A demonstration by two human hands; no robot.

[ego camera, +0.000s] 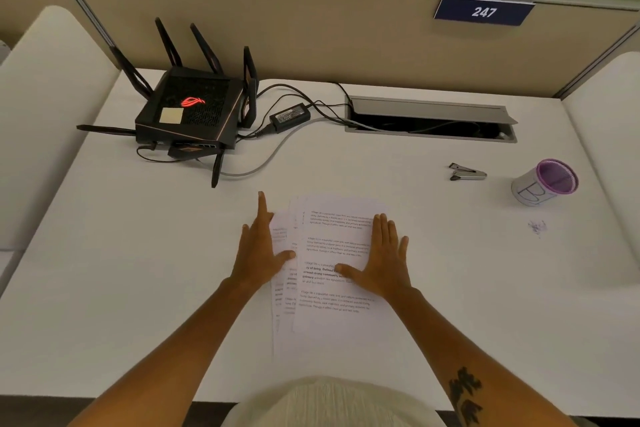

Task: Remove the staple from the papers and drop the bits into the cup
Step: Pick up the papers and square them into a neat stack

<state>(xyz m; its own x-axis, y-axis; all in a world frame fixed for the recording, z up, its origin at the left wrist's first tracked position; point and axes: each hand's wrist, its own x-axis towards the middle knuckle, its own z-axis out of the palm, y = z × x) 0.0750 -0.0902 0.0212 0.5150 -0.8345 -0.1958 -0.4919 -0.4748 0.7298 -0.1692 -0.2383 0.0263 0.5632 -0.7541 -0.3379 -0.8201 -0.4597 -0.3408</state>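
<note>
We see both hands flat, fingers spread, on the fanned papers (332,263) at desk (138,270) centre: left hand (258,250) on their left edge, right hand (384,253) on the top sheet. Staple remover (467,173) lies just left of the purple cup (545,182), well apart from the papers; router (192,111) w/ cables at far left.

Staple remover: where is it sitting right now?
In the head view the staple remover lies on the white desk, far right, just left of the purple mesh cup and beyond the papers, untouched by either hand.
</note>
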